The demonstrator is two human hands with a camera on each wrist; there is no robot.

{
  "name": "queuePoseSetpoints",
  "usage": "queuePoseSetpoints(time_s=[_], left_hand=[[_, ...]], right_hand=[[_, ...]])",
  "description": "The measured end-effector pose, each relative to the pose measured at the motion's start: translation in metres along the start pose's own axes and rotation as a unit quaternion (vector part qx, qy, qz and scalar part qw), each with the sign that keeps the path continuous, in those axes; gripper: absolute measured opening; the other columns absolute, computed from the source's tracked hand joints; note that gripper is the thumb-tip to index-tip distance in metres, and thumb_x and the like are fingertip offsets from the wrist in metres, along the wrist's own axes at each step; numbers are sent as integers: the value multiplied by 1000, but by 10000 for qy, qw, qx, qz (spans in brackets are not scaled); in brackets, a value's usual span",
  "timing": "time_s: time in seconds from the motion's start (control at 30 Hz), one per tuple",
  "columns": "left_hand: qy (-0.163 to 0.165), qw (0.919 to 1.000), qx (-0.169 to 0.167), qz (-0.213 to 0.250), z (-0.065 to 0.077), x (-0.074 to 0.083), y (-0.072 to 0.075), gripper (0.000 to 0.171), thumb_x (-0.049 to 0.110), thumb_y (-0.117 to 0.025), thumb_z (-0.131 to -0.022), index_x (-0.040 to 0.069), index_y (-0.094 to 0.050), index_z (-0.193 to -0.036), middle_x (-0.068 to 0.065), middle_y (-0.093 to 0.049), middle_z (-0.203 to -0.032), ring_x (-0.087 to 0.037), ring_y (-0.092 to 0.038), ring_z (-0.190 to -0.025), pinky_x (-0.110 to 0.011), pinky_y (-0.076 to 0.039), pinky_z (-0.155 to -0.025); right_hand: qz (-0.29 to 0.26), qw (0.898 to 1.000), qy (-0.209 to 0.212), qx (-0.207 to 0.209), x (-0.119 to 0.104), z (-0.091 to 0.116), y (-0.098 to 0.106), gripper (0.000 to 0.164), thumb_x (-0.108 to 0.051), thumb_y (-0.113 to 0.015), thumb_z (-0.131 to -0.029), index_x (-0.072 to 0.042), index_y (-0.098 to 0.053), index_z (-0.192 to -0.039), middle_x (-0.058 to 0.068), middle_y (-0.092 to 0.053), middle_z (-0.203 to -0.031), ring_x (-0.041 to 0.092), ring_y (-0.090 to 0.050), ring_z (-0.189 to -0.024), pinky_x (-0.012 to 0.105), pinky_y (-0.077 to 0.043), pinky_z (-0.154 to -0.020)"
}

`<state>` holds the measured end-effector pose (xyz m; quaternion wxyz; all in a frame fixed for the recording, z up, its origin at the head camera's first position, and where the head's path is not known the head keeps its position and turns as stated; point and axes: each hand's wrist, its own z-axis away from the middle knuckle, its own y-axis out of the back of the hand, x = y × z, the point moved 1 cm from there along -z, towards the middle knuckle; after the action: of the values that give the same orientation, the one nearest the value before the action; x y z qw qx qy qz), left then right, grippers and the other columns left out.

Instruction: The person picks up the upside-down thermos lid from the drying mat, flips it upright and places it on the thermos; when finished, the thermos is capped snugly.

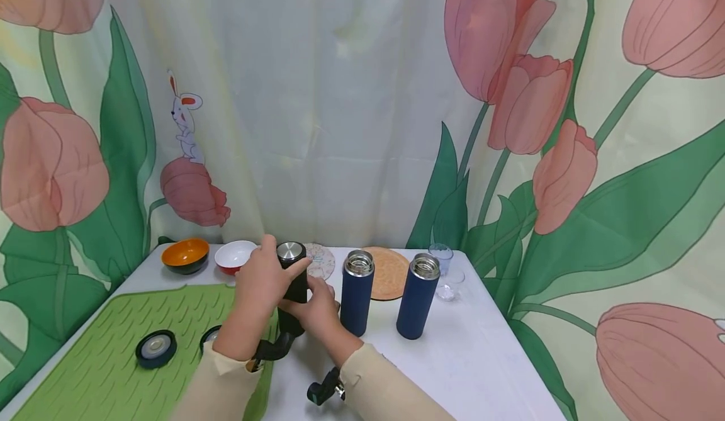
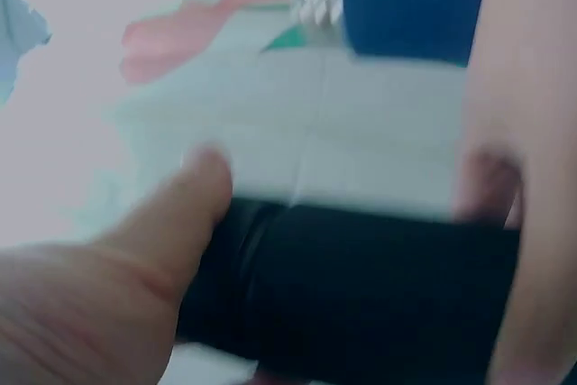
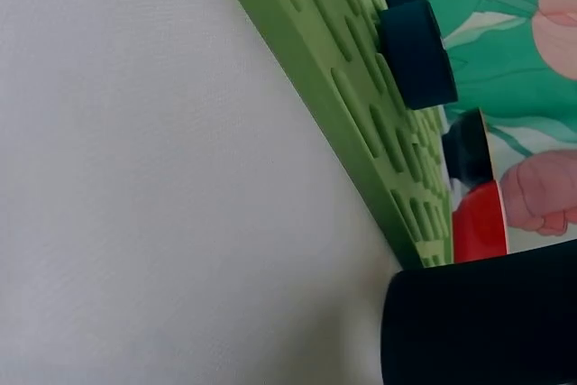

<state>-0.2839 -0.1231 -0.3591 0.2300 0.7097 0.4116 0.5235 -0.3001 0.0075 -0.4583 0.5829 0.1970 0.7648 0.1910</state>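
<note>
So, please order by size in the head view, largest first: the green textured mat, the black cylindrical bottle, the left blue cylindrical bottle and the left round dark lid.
Green textured mat
Black cylindrical bottle and left blue cylindrical bottle: look alike; the black one is partly covered, so unranked
Left round dark lid

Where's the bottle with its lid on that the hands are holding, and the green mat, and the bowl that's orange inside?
Held bottle (image 1: 295,290): head view, on its dark side.
Green mat (image 1: 130,383): head view, on its bare ridged top.
Orange bowl (image 1: 185,252): head view, on its orange inside.
</note>
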Motion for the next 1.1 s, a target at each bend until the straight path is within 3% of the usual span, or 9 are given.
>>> queuePoseSetpoints(time_s=[0.1, 0.27, 0.4, 0.57, 0.73, 0.8, 0.87, 0.97, 1.1], left_hand=[[-394, 9968, -636, 297, -10, -15, 10, 70, 59, -79, -90, 9, -55, -132, -20, -73, -112, -34, -71, -93, -46, -55, -70], [-769, 9778, -1750, 865, -29, -33, 21, 68, 52, -80, -93, 24, -54, -149, -18, -73, -120, -31, -70, -99, -44, -56, -78], [-866, 9660, -2187, 1076, -33, -39, 26, 68, 49, -79, -95, 27, -52, -153, -17, -71, -122, -31, -69, -103, -46, -57, -82], [-448, 9706, -2002, 1260, -18, -31, 28, 86, 55, -74, -97, 14, -36, -163, -25, -65, -135, -37, -68, -113, -54, -58, -90], [375, 9913, -753, 1017, 1, -7, 12, 99, 74, -72, -88, -2, -41, -143, -28, -67, -126, -40, -70, -103, -53, -58, -85], [441, 9960, -227, 746, 4, 0, 5, 94, 75, -73, -85, -2, -45, -130, -27, -68, -115, -40, -70, -92, -52, -57, -77], [311, 9981, 24, 532, 4, 2, 2, 85, 72, -74, -86, -1, -48, -120, -25, -69, -107, -39, -69, -86, -51, -56, -72], [-38, 9987, -293, 418, -3, -9, 6, 70, 64, -75, -91, 6, -53, -122, -21, -72, -107, -35, -69, -88, -48, -56, -70], [-450, 9825, -1523, 978, -20, -31, 19, 61, 54, -75, -96, 20, -56, -144, -17, -73, -116, -31, -71, -100, -46, -58, -80]], right_hand=[[-54, 10000, 46, 51, 1, -1, -2, 47, -52, -90, -80, -36, -75, -121, -6, -69, -119, 23, -55, -119, 51, -45, -92], [-55, 9999, 55, 111, 3, -2, -2, 48, -49, -91, -80, -35, -74, -122, -6, -69, -121, 24, -56, -121, 55, -44, -94], [-150, 9999, -14, -4, 4, -2, -3, 50, -49, -90, -81, -34, -73, -125, -5, -68, -123, 27, -55, -125, 56, -44, -97], [-219, 9996, -121, -91, 3, 0, -4, 50, -53, -89, -82, -38, -72, -126, -7, -68, -128, 22, -53, -127, 57, -43, -101], [-132, 9998, -147, 1, 1, 0, -3, 51, -52, -90, -80, -35, -73, -125, -6, -69, -126, 22, -54, -123, 55, -45, -98], [-102, 9998, -138, 35, 1, 0, -3, 52, -52, -90, -79, -33, -73, -125, -4, -70, -125, 23, -55, -122, 54, -46, -96], [-97, 9999, -123, 9, 2, 0, -4, 54, -52, -90, -79, -33, -73, -126, -4, -70, -125, 22, -54, -122, 53, -46, -96], [-108, 9999, -65, -10, 3, 0, -5, 54, -52, -90, -79, -33, -73, -127, -4, -70, -126, 23, -55, -123, 52, -47, -96], [-255, 9996, -78, -15, 5, -1, -7, 53, -50, -91, -80, -34, -73, -127, -4, -70, -129, 23, -55, -126, 55, -44, -99]])
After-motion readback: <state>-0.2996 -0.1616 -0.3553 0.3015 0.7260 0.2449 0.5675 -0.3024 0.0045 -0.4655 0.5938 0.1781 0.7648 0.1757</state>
